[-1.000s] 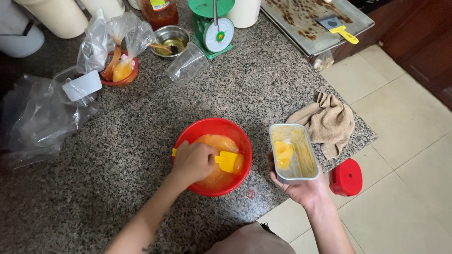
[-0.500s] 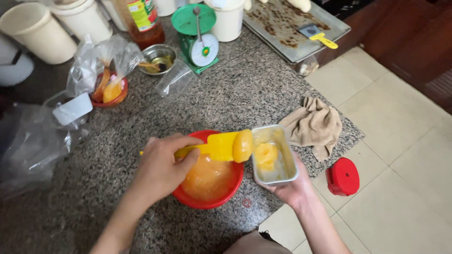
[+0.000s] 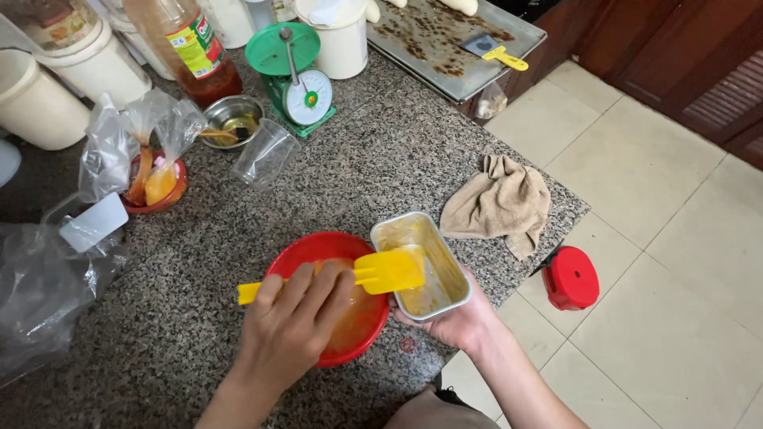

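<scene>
Spatula (image 3: 381,272) lowered into tin (image 3: 421,264) (red-labelled bottle (image 3: 185,48) behind).

Spatula (image 3: 373,274) handle mostly under left hand (image 3: 298,322) (bowl (image 3: 318,254) contents half-hidden)

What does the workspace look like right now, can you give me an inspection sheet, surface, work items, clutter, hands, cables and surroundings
Surface: speckled granite counter, corner near the person.
Work items: red bowl of orange batter; metal loaf tin partly smeared with batter; yellow spatula with its blade over the tin.
Clutter: beige cloth, green kitchen scale, clear plastic cup on its side, small steel bowl, plastic bags, white tubs, baking tray.
Hands: left hand grips the spatula handle; right hand holds the tin from below.
Cables: nothing seen.
Surroundings: tiled floor, red container on it, wooden doors.
</scene>
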